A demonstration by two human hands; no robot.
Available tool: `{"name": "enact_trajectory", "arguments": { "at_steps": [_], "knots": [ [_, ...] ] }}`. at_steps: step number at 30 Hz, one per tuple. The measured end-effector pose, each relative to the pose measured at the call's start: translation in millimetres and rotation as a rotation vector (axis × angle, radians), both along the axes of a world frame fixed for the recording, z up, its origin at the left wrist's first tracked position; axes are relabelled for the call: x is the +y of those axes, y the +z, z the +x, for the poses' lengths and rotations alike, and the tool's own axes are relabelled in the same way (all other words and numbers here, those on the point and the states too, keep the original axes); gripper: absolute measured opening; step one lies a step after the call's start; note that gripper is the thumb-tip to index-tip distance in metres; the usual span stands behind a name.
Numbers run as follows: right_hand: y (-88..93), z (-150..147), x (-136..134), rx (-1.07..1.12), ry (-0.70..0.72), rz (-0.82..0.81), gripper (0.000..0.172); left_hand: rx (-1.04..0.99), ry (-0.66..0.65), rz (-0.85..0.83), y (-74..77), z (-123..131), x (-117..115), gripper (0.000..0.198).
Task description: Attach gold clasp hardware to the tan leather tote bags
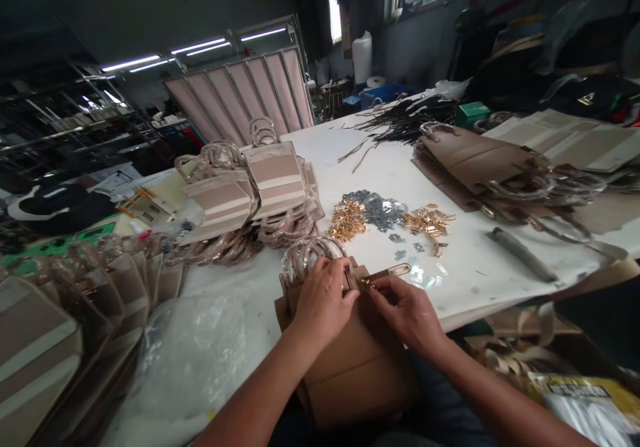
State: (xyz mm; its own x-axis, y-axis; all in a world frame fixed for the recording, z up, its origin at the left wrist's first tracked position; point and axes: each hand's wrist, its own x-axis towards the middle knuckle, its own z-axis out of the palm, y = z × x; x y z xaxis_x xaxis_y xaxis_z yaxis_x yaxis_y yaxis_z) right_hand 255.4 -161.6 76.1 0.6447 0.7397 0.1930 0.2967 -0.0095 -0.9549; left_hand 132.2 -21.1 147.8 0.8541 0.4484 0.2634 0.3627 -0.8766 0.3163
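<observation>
A brown handbag panel (350, 373) leans from the table's front edge down over my lap, its plastic-wrapped handles (305, 257) on top. My left hand (327, 297) is closed on the panel's upper edge, thumb in front and fingers behind. Against that same edge, my right hand (407, 310) pinches a small gold metal fitting (369, 283), partly covered by the fingertips. Just behind the right fingers, a short brown strap (383, 275) ends in an oblong gold piece (401, 269). Beyond the hands lie piles of gold fittings (349, 220) and flat silver plates (375, 210).
Bag pieces with wrapped handles are stacked at left (277, 173) and right (475, 160). Clear plastic sheeting (200, 350) covers the table's front left. A grey rolled piece (523, 255) lies at right. Black cords (410, 120) and a green box (473, 113) are farther back.
</observation>
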Motion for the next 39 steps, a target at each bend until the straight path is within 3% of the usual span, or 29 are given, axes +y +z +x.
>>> {"name": "enact_trajectory", "arguments": {
  "at_steps": [5,10,17,23,28,31,36,39],
  "knots": [
    [0.8,-2.5,-1.5,-0.001,-0.004,0.028,0.023,-0.025,0.044,-0.080,5.1,1.5,-3.8,0.047],
    [10.1,-5.3,-3.5,-0.191,0.010,0.103,0.029,-0.033,0.105,-0.114,16.7,2.9,-11.7,0.037],
    [12.1,-3.2,-5.8,-0.257,0.064,0.008,0.025,-0.159,0.091,-0.272,24.3,3.8,-17.8,0.030],
    [29.2,3.1,-12.4,-0.353,0.115,-0.048,0.028,-0.262,0.088,-0.244,24.5,0.9,-26.2,0.030],
    [35.4,3.7,-12.6,-0.477,0.048,-0.129,0.028,-0.321,0.048,-0.191,24.7,-0.1,-32.3,0.028],
    [34.4,3.5,-11.0,-0.388,0.069,-0.075,0.027,-0.342,-0.014,-0.140,28.1,-2.4,-33.2,0.026],
    [38.1,12.9,-17.8,-0.376,0.133,0.043,0.060,-0.350,-0.064,-0.163,37.2,-13.3,-32.4,0.028],
    [45.3,20.7,-24.6,-0.292,0.253,0.097,0.047,-0.336,-0.099,-0.240,41.8,-19.4,-31.7,0.029]
  ]
}}
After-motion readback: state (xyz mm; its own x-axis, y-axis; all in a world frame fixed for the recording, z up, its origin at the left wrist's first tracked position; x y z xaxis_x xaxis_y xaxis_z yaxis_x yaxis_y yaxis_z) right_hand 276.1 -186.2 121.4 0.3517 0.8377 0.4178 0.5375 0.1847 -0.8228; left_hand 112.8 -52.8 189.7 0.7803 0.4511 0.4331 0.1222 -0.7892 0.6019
